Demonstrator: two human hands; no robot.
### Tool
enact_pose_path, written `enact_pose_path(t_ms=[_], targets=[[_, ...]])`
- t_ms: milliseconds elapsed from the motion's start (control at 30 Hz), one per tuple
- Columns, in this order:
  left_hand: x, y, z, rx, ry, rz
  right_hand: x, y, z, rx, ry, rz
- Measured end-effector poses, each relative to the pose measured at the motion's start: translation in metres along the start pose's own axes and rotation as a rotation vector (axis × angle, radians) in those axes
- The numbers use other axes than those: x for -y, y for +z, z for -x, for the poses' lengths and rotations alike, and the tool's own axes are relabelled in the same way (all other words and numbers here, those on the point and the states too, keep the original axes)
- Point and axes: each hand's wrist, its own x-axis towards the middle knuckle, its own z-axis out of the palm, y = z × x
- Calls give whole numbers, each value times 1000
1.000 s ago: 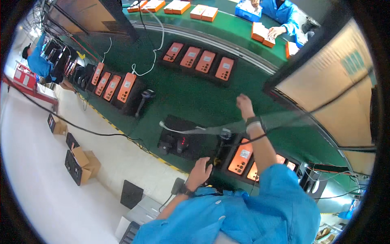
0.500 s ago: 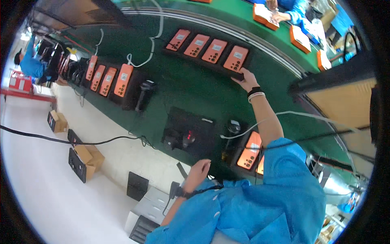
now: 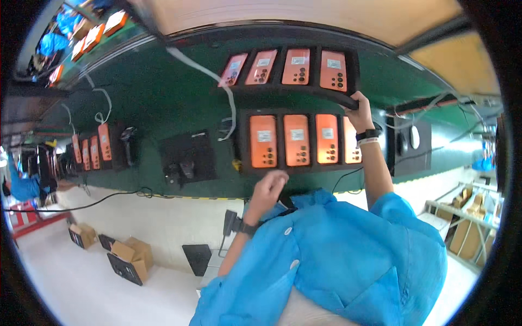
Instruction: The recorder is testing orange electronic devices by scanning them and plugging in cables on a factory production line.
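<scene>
My right hand (image 3: pixel 359 112) grips the near right corner of a black foam tray (image 3: pixel 353 73). In that tray stands a row of several orange phones (image 3: pixel 296 68), backs up, each with a pale label and round camera lenses. Closer to me lies a second black tray (image 3: pixel 245 141) holding more orange phones (image 3: pixel 264 142); its rightmost phone is partly hidden by my right hand. My left hand (image 3: pixel 268 191) hovers just below the second tray's near edge, fingers curled, with nothing visible in it.
On the green bench (image 3: pixel 147 117), a black mat (image 3: pixel 201 157) with small dark devices lies left of the second tray. Farther left is another tray of phones (image 3: pixel 104 142). A white cable (image 3: pixel 201 68) hangs over the bench. Right, a mouse (image 3: pixel 415 137) rests on a dark mat.
My view has turned to the right. My right hand, still on the tray's corner, has moved the phone tray rightward along the bench. My left hand stays curled.
</scene>
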Motion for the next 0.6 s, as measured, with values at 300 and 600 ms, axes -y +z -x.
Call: enact_pose_path(t_ms=[300,600], targets=[[-6,-15,-123,-543,146,1155,51,-177,110,102,-114,-190],[-11,-31,-70,-384,20,192,58,-197,145,86,-26,252]])
